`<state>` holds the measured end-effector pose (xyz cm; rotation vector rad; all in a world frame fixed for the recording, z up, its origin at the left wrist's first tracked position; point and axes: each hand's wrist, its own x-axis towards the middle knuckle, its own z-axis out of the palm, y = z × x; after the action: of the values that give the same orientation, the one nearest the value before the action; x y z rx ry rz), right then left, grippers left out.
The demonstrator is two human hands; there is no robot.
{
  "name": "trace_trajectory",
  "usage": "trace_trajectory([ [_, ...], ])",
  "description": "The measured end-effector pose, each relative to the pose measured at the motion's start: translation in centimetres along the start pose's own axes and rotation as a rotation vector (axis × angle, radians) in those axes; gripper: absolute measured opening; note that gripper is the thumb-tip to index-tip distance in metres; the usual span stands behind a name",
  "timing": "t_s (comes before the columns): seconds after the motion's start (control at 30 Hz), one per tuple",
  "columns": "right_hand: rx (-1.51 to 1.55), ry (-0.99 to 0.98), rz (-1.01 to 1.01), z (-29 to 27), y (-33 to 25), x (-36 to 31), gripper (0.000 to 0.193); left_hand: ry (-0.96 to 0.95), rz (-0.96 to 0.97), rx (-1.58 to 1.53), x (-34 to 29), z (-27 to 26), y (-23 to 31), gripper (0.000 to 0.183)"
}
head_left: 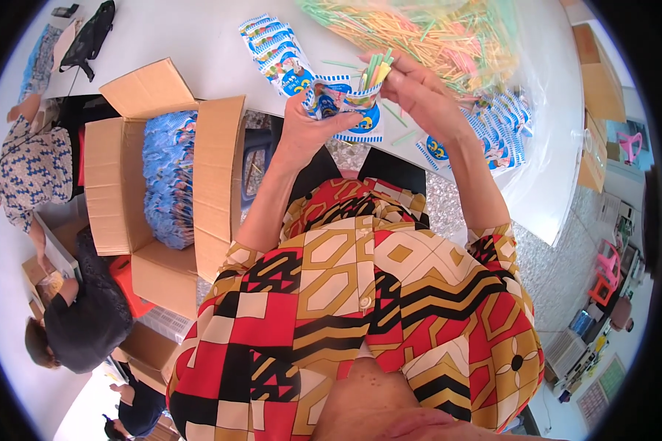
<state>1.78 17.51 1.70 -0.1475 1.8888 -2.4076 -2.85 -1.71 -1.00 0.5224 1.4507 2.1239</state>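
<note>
Head: left hand (pixel 305 128) grips pouch (pixel 343 103); right hand (pixel 419 92) pinches sticks (pixel 377 67).

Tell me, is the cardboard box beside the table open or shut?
Open. The cardboard box has its flaps folded outward, and stacked blue packets show inside it.

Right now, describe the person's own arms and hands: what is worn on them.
Both forearms are bare. Short sleeves end near the elbows, in a bold geometric print of red, mustard, cream and black. The left hand and right hand wear no gloves; no rings, watch or bracelets are visible.
</note>
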Motion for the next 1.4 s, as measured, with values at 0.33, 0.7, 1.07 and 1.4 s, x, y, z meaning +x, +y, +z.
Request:
trace_trajectory([
  [0.33,-0.287,0.049,-0.084,1.0,-1.2,-0.7,0.019,0.064,0.025,0.110,-0.5,-0.5,0.4,0.028],
  [0.7,-0.322,0.161,-0.140,0.6,3.9,2.6,0.014,0.378,-0.135,-0.028,-4.9,-2.4,-2.0,0.015],
  [1.07,-0.427,0.225,-0.141,2.1,11.7,9.9,0.014,0.563,-0.056,0.032,-4.2,-4.4,-3.9,0.015],
  [1.4,-0.915,0.126,-0.250,3.6,9.5,5.0,0.030,0.604,-0.025,-0.037,-1.6,-5.5,-4.7,0.018],
])
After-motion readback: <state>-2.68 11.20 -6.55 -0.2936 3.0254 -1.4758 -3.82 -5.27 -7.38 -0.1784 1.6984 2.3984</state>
